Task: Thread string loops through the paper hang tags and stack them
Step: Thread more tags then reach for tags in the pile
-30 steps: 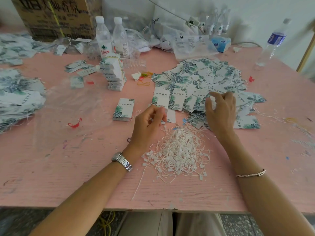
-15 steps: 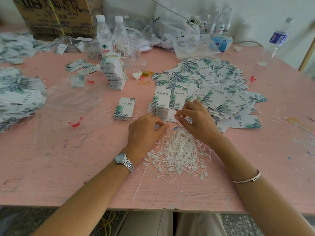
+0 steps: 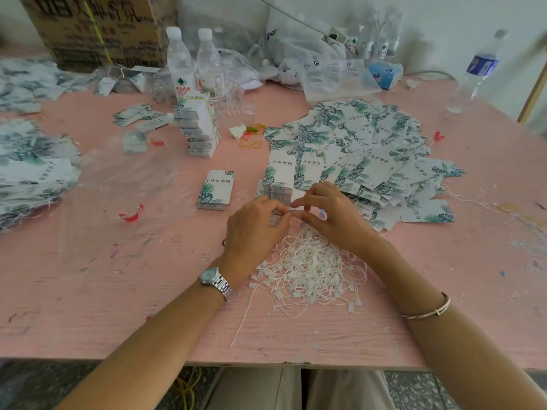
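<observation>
Two hands are met at the fingertips: a tag (image 3: 275, 218) is pinched by the left hand (image 3: 253, 232) — what is held by the right hand (image 3: 333, 221) cannot be told.

The counter (image 3: 88, 291) is pink-painted wood, matt and scuffed. Tags (image 3: 370, 161) are smooth printed paper; strings (image 3: 310, 267) are white cord with plastic ends. Bottles (image 3: 179, 63) are clear glossy plastic, the box (image 3: 97, 28) dull cardboard, the watch (image 3: 216, 281) shiny metal.

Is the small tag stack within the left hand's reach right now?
Probably yes: the small tag stack lies close beside the left hand, nothing between them, though its fingers are pinching a hang tag.
</observation>
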Tool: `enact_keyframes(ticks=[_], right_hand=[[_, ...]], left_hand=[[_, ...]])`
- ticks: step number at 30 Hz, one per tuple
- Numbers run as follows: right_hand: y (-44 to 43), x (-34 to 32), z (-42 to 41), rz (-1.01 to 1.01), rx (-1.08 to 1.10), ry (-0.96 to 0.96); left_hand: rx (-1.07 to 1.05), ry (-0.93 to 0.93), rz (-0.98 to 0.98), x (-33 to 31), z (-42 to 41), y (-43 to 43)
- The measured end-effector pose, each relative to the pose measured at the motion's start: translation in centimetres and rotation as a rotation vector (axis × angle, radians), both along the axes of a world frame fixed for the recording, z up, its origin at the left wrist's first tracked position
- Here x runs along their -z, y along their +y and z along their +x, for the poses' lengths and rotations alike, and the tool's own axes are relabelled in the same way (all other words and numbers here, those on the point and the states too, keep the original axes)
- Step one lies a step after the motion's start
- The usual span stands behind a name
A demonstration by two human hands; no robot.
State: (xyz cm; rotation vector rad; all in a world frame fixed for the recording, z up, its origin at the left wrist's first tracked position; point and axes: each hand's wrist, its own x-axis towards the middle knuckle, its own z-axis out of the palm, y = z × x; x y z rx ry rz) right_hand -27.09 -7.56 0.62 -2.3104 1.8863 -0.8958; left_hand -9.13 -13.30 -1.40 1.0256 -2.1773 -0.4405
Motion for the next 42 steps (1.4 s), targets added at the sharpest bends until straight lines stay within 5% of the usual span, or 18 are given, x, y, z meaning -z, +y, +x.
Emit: enact_keyframes(ticks=[11,18,25,42], right_hand=[[0.2,-0.7,0.4,-0.133,0.005,-0.315],[0.3,-0.8,0.0,-0.201,-0.003,-0.617],[0.5,-1.2,0.3,-0.248,-0.007,-0.671],[0.5,-2.4,-1.4,-0.56,0.601,-1.155]], left_hand=[[0.193,0.335,0.314,-0.1,-0.4,-0.5],[0.291,0.342,0.253,-0.7,-0.4,0.2],[0.355,0.445,0.262,-1.0,-0.4,0.3],[0.389,0.616,0.332,-1.8,-0.1,0.5]])
